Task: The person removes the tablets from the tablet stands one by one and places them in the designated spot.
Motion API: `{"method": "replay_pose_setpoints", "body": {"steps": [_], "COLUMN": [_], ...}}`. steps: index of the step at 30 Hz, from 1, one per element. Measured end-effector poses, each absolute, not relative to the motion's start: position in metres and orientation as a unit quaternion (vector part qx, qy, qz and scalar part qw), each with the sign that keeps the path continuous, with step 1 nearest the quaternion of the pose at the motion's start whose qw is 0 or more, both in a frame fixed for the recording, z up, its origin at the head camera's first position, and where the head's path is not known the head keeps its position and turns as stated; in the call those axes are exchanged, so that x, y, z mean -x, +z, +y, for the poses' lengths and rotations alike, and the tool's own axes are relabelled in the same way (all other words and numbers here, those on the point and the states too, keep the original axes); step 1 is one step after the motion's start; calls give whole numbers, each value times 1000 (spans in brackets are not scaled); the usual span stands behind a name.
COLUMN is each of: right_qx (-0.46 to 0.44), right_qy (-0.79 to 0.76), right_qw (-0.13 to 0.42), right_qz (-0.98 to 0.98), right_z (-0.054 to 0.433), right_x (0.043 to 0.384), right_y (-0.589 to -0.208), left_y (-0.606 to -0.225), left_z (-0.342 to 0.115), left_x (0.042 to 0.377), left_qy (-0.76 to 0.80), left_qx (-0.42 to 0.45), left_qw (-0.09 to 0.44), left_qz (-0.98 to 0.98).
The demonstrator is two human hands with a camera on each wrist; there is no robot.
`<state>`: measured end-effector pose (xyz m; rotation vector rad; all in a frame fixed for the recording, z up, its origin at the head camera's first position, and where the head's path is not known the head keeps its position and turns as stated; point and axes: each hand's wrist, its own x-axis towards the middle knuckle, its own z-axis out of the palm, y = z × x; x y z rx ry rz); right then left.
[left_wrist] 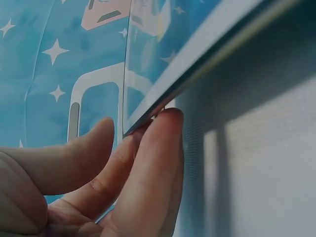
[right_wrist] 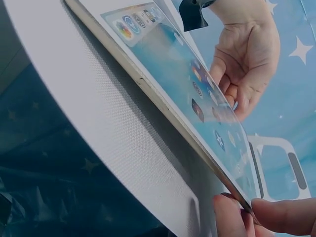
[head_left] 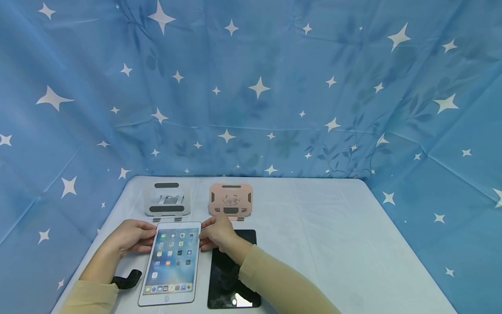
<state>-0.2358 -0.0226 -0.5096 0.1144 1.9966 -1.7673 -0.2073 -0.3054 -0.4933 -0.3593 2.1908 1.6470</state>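
Note:
A white tablet (head_left: 171,264), its screen lit with app icons, is between my two hands. My left hand (head_left: 131,235) holds its upper left side; in the left wrist view the fingertips (left_wrist: 168,123) reach under the edge, and the thumb stands a little off it. At the upper right corner, my right hand (head_left: 219,233) pinches the tablet between thumb and fingers, as the right wrist view shows. The tablet's edge slants above the white tabletop, throwing a shadow. Partly under my right forearm lies a black tablet (head_left: 223,279) with a dark screen.
Behind the white tablet stands a grey-white folding stand (head_left: 168,209) with dark pads. A pink stand (head_left: 230,196) is to its right, just beyond my right hand. The white table (head_left: 333,235) meets a blue star-patterned curtain (head_left: 251,109) at the back and sides.

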Motion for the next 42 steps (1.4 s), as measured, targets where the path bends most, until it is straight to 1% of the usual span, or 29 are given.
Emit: {"method": "replay_pose_setpoints", "body": {"steps": [11, 22, 42], "right_qx": [-62, -61, -63], "right_qy": [-617, -602, -585], "right_qw": [248, 257, 252], "right_qz": [744, 754, 769], "right_z": [-23, -21, -23], "right_x": [233, 231, 228], "right_y": [-508, -507, -502], "left_y": [-494, -499, -502], "left_z": [-307, -309, -315], "left_x": [206, 207, 206], "left_qy": [591, 587, 573], "left_qx": [138, 141, 143], "left_qw": [197, 208, 217], "left_qz": [770, 769, 777]}}
